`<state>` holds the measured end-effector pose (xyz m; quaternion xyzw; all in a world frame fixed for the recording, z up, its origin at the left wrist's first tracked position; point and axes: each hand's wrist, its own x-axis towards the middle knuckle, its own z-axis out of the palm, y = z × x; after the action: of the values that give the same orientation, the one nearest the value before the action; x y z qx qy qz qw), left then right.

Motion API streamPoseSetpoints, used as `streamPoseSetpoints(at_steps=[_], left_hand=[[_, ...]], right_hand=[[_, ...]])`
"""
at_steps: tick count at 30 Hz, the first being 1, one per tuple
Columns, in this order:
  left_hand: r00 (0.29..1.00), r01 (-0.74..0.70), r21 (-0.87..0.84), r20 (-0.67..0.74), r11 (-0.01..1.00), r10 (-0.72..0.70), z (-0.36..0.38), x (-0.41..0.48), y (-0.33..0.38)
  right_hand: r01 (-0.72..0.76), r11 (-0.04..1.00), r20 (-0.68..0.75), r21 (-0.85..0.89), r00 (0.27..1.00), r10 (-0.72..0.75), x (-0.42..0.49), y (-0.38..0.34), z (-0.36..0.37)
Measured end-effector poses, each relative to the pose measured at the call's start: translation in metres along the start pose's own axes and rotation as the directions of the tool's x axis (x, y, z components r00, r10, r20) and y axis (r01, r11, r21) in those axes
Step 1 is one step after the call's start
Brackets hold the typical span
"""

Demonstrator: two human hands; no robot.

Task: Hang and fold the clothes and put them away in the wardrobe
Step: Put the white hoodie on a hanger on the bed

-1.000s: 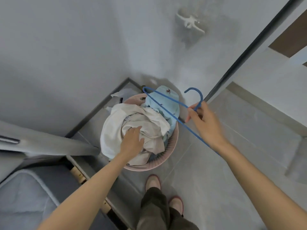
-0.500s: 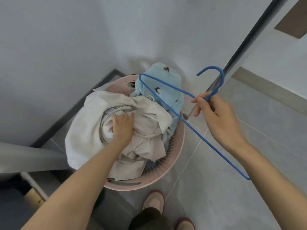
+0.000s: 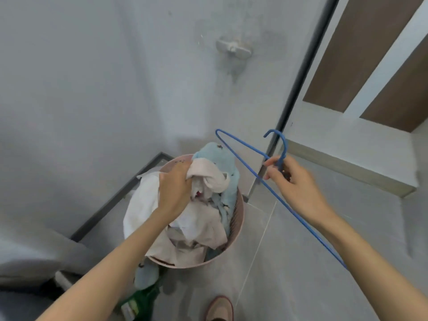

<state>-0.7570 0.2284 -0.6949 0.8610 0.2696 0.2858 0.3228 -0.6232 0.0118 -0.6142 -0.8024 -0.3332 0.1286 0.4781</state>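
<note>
A pink laundry basket (image 3: 238, 218) stands on the floor by the wall, heaped with clothes. My left hand (image 3: 174, 188) grips a cream garment (image 3: 208, 179) and has lifted a bunch of it above the pile. A white garment (image 3: 143, 205) hangs over the basket's left rim. Behind the pile sits a light blue cloth (image 3: 217, 156) with small dark prints. My right hand (image 3: 294, 181) holds a blue wire hanger (image 3: 245, 154) at the base of its hook, to the right of the basket; the hanger's far end runs down past my forearm.
A grey wall with a white wall hook (image 3: 234, 48) rises behind the basket. Right of a dark door frame (image 3: 298, 89) stands a white and brown wardrobe (image 3: 370, 66). A bed corner (image 3: 27, 251) is at left. A green item (image 3: 143, 297) lies on the floor, near my slipper (image 3: 220, 306).
My left hand closed on the cream garment and pulled it up from the pile. The view tilted upward; my right hand kept the hanger beside the basket.
</note>
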Motion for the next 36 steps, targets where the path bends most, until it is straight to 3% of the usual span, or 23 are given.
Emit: streamPoseSetpoints(at_steps=[4, 9, 13, 15, 19, 22, 27, 30, 33, 36], left_hand=[[0.982, -0.186, -0.033, -0.041, 0.982, 0.185, -0.074, -0.003, 0.086], [0.884, -0.468, -0.106, -0.028, 0.878, 0.468, -0.149, -0.015, 0.194], [0.819, -0.569, -0.246, -0.081, 0.784, 0.569, -0.181, -0.032, 0.264], [0.793, -0.603, -0.290, -0.115, 0.744, 0.598, -0.190, -0.040, 0.291], [0.813, -0.576, -0.396, -0.189, 0.715, 0.550, -0.202, -0.048, 0.331], [0.802, -0.581, -0.463, -0.191, 0.669, 0.565, -0.204, -0.050, 0.365], [0.712, -0.636, -0.622, -0.244, 0.457, 0.658, -0.196, -0.064, 0.448], [0.680, -0.601, -0.724, -0.239, 0.339, 0.693, -0.187, -0.082, 0.506], [0.620, -0.559, -0.804, -0.239, 0.206, 0.747, -0.183, -0.113, 0.572], [0.562, -0.381, -0.925, -0.231, 0.001, 0.794, -0.191, -0.161, 0.638]], right_hand=[[0.066, 0.997, 0.031, -0.037, 0.997, -0.064, -0.045, -0.064, -0.010], [0.104, 0.995, -0.024, 0.008, 0.994, -0.104, -0.085, -0.133, -0.028], [0.112, 0.993, -0.158, 0.031, 0.982, -0.105, -0.111, -0.165, -0.048], [0.129, 0.991, -0.222, -0.047, 0.966, -0.136, -0.123, -0.175, -0.061], [0.122, 0.971, -0.361, -0.205, 0.913, -0.191, -0.145, -0.195, -0.101], [0.067, 0.974, -0.572, -0.215, 0.800, -0.182, -0.165, -0.216, -0.145], [0.053, 0.980, -0.798, -0.193, 0.573, -0.188, -0.211, -0.262, -0.237], [0.076, 0.962, -0.864, -0.263, 0.424, -0.270, -0.257, -0.300, -0.293], [0.002, 0.937, -0.903, -0.350, 0.266, -0.338, -0.318, -0.339, -0.341], [-0.087, 0.898, -0.899, -0.431, 0.127, -0.419, -0.388, -0.383, -0.378]])
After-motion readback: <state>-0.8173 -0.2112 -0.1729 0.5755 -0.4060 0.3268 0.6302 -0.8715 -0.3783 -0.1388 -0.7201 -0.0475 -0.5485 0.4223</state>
